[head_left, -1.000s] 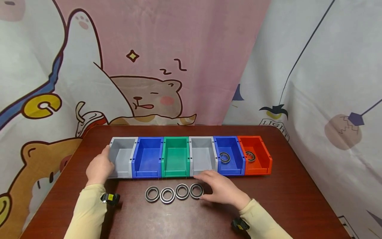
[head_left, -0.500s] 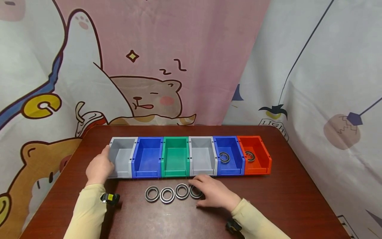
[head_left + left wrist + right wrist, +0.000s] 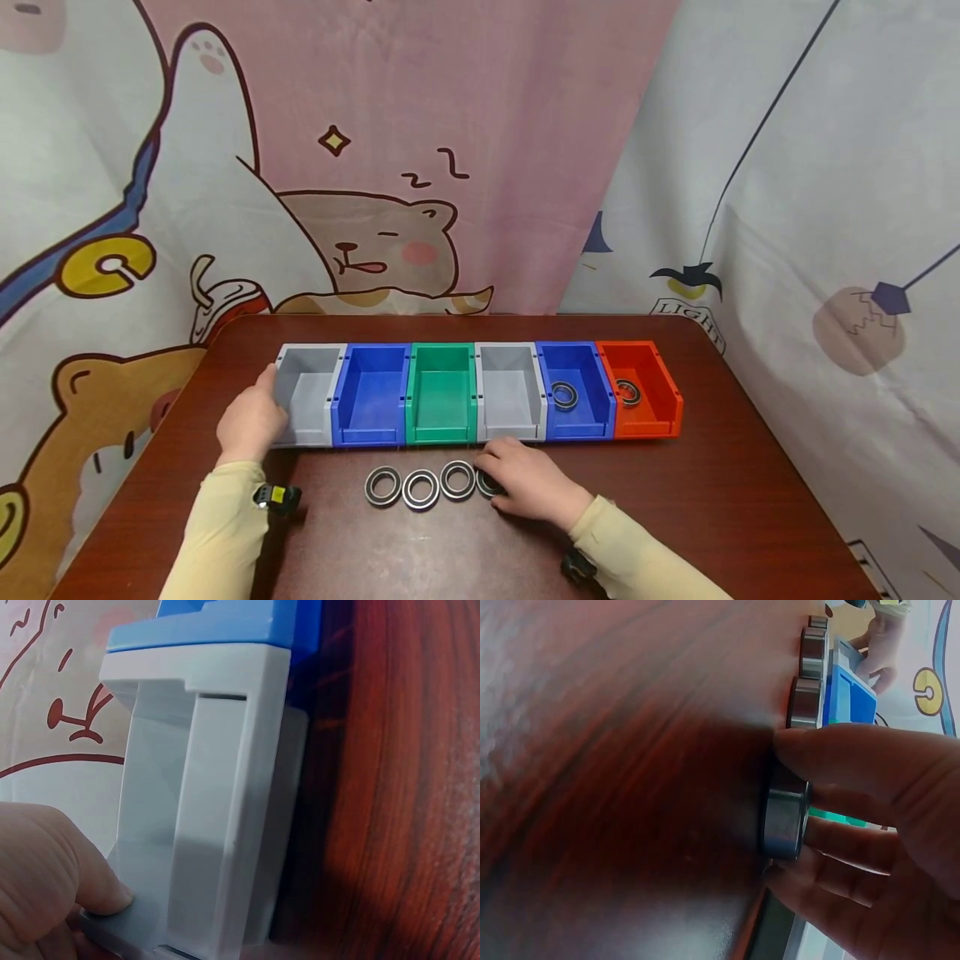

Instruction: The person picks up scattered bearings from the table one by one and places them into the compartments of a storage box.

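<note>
In the head view, my left hand (image 3: 251,419) holds the left side wall of the grey bin (image 3: 307,398) at the row's left end. The left wrist view shows the thumb (image 3: 109,889) pressed on that wall, other fingers partly hidden below it. My right hand (image 3: 534,483) is over the rightmost ball bearing (image 3: 489,483) on the table, covering part of it. From the right wrist, thumb and fingers curl round the bearing's rim (image 3: 784,821), which is still on the tabletop. Three more bearings lie to its left, including the nearest bearing (image 3: 457,481).
Joined to the grey bin stand a blue bin (image 3: 372,396), a green bin (image 3: 441,396), a second grey bin (image 3: 512,398), another blue bin (image 3: 588,417) and a red bin (image 3: 652,408). The last two each contain one bearing. A printed curtain hangs behind the table (image 3: 720,467).
My right hand has moved left and slightly toward me, onto the rightmost bearing, its fingers drawing in round it. The left hand and the bins have stayed in place.
</note>
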Demonstrator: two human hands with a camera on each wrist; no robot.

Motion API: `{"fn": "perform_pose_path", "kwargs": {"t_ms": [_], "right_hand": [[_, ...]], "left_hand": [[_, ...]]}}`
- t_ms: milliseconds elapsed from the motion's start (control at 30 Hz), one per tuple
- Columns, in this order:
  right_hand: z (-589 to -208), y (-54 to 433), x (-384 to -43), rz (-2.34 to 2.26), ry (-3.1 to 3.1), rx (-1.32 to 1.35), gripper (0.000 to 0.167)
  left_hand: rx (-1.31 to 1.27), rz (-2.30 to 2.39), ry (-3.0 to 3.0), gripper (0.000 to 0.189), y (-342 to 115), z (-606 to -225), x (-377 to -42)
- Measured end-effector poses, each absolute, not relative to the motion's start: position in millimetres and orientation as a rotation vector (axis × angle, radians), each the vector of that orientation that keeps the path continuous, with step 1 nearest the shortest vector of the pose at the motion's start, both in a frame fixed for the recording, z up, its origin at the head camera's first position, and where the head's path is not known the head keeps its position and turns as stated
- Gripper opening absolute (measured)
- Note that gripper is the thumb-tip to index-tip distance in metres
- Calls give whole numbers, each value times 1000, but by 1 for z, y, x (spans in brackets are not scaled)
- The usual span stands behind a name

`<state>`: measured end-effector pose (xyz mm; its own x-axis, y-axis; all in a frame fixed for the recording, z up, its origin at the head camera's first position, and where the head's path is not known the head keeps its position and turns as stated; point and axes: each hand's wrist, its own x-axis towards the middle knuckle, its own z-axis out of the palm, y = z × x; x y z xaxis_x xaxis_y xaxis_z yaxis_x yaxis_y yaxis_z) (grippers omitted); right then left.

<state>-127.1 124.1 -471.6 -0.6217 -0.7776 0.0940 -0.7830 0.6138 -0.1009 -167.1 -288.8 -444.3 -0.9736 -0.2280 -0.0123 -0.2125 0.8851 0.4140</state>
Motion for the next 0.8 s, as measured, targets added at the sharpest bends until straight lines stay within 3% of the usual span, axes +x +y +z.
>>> {"fn": "perform_pose_path", "kwargs": {"t_ms": [300, 800], "right_hand": [[-474, 127, -130, 227, -2720, 1411, 49], [-456, 147, -139, 899, -2872, 1336, 46]], "left_hand": [[356, -655, -3012, 71, -287, -445, -167], [358, -646, -3010, 71, -287, -445, -167]]}}
